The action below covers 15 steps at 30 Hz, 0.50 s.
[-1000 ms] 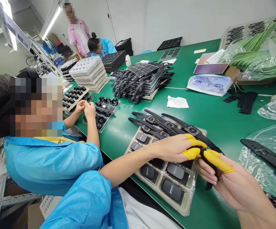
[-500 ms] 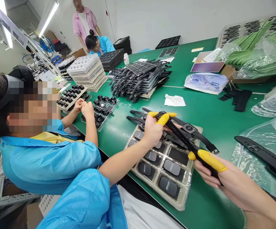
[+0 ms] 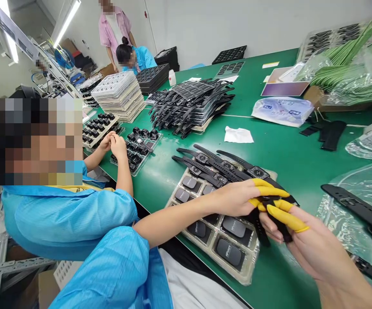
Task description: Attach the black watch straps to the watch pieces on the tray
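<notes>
- one black watch strap [image 3: 281, 227] sits pinched in our left hand [image 3: 235, 198] and right hand [image 3: 306, 238]
- likely light and pliable; we'd grip its flat sides

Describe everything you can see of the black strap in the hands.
The black strap looks matte and flexible, perhaps rubbery. It is bent, gripped by the left hand and right hand, both wearing yellow finger covers. One length hangs downward near the tray, with what look like small holes; another runs into the right hand. Fingers hide part of it.
</notes>
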Each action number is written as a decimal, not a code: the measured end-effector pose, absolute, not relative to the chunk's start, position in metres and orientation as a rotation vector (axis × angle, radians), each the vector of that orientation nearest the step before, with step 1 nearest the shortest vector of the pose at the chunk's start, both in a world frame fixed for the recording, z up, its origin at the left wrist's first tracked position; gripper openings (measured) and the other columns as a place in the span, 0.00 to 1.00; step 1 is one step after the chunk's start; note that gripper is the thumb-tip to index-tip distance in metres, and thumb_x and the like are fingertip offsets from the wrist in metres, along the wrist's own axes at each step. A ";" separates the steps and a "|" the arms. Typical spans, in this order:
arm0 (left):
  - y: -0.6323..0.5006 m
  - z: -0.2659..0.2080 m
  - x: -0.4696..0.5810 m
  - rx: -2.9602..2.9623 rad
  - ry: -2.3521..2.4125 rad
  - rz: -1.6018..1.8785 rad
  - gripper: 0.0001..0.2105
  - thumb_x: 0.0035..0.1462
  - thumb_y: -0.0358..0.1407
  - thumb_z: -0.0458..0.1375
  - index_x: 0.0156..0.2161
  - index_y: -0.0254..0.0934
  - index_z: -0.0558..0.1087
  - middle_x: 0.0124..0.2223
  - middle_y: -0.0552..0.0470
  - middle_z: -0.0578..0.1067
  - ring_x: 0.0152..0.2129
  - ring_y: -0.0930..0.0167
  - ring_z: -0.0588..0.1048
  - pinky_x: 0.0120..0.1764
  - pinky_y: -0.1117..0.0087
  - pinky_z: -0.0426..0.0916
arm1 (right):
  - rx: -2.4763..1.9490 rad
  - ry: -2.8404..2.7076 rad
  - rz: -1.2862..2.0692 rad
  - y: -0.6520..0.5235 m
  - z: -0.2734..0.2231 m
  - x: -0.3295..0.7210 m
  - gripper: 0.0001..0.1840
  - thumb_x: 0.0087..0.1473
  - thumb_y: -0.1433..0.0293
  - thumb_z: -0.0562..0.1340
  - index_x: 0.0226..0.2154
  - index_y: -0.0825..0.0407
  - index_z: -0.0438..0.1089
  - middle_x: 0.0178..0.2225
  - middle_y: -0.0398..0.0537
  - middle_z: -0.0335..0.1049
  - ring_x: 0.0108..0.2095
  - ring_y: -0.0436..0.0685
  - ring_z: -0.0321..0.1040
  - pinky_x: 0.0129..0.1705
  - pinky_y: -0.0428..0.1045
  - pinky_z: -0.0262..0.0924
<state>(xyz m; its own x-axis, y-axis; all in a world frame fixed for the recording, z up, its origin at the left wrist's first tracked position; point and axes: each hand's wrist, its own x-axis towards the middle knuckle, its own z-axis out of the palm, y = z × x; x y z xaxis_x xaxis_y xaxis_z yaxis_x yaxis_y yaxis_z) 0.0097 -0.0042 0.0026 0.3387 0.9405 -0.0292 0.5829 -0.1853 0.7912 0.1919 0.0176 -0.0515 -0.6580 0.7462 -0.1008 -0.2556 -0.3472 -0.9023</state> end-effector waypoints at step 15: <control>0.001 -0.005 0.008 2.120 1.315 0.562 0.25 0.71 0.30 0.44 0.70 0.24 0.63 0.65 0.39 0.72 0.65 0.66 0.68 0.71 0.65 0.60 | -0.813 -0.962 2.067 0.015 -0.032 0.181 0.21 0.65 0.62 0.61 0.21 0.47 0.63 0.19 0.44 0.46 0.18 0.51 0.41 0.18 0.51 0.34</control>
<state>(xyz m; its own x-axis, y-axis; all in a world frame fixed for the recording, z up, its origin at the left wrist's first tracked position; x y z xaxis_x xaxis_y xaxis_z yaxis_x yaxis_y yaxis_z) 0.0079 0.0010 -0.0050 0.4262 0.9032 0.0501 0.6609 -0.3487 0.6646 0.1806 0.0150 -0.0319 -0.5535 0.7975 -0.2400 -0.3296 -0.4744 -0.8163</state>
